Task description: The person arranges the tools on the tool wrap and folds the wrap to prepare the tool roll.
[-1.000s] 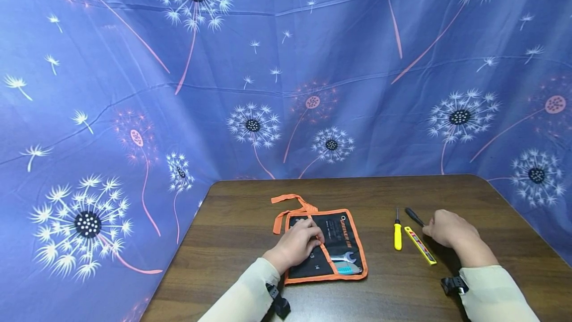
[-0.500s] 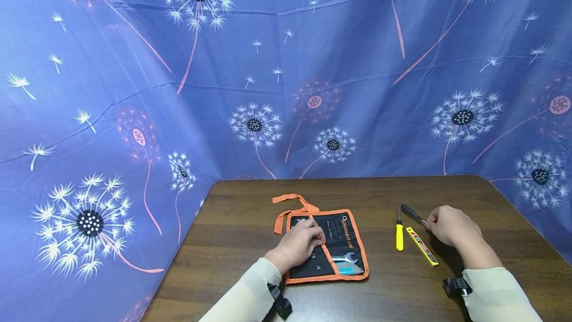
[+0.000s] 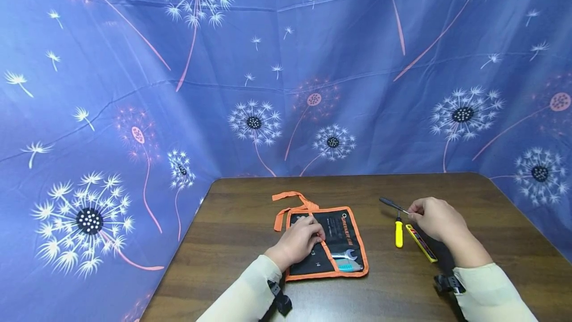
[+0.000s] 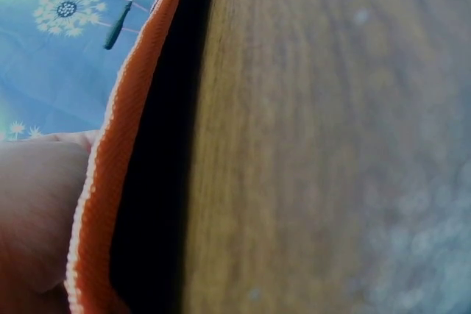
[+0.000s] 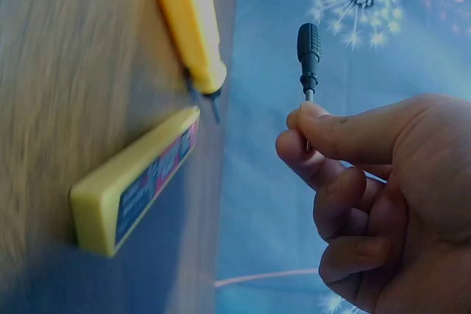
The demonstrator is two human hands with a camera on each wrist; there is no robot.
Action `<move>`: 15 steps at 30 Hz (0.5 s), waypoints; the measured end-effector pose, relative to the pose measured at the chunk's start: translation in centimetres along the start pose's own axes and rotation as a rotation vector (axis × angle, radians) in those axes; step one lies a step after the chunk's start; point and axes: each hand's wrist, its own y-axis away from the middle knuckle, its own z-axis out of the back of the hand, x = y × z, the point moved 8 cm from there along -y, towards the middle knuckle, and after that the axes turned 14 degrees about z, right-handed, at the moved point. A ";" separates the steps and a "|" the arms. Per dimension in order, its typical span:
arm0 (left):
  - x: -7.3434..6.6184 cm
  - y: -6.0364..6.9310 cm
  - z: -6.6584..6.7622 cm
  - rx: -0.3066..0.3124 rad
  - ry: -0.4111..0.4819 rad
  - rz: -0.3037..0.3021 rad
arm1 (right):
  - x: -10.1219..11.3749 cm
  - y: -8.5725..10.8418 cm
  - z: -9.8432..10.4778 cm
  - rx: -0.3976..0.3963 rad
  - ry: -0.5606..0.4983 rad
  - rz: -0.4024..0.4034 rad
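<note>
Clock readings are off the head view, 12 at the far edge. Our desk (image 3: 241,202) looked pretty smooth, so anything light could've skidded. The tool pouch (image 3: 335,227) lay spread on it, orange ties (image 3: 292,197) toward 11; one careless tug might've dragged the lot, since only one of our hands was on it.

Said hands were well apart. The left hand (image 3: 298,242) had curled fingers pinching the pouch's orange pocket edge; if that went slack, the pocket could sag shut. The right hand (image 3: 438,220), a bit before 3 from the pouch, had thumb and finger clamped on the metal shaft of the dark screwdriver (image 5: 310,49), up off the desk, handle toward 10. Biggest worry: the fat handle stuck out past our grip, so its weight could twist it loose.

The yellow case (image 3: 421,243) lay around 7 from that hand, the yellow screwdriver (image 3: 398,235) just beside it toward 9; a low sweep might've rolled that one. Inside the pouch, around 4, the wrench (image 3: 344,256) poked out and could've snagged fabric.
</note>
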 end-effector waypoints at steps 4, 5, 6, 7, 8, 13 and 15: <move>0.1 0.2 -0.1 0.007 -0.007 0.012 | 1.3 -0.2 -0.7 0.002 -0.029 0.014; 0.1 0.2 -0.1 0.008 -0.003 0.012 | 1.6 -0.2 -0.8 0.004 -0.035 0.016; 0.1 0.3 -0.1 0.009 -0.002 0.012 | 1.8 -0.3 -1.0 0.008 -0.041 0.017; 0.1 0.3 -0.1 0.009 0.000 0.012 | 2.1 -0.3 -1.2 0.011 -0.043 0.022; 0.1 0.3 -0.1 0.006 0.001 0.010 | 2.3 -0.4 -1.3 0.012 -0.043 0.028; -0.1 0.0 0.1 0.001 -0.001 0.008 | 3.7 -0.9 -1.8 0.012 -0.021 0.073; -0.1 -0.1 0.1 0.005 -0.004 0.013 | 4.3 -1.1 -2.2 0.022 -0.021 0.080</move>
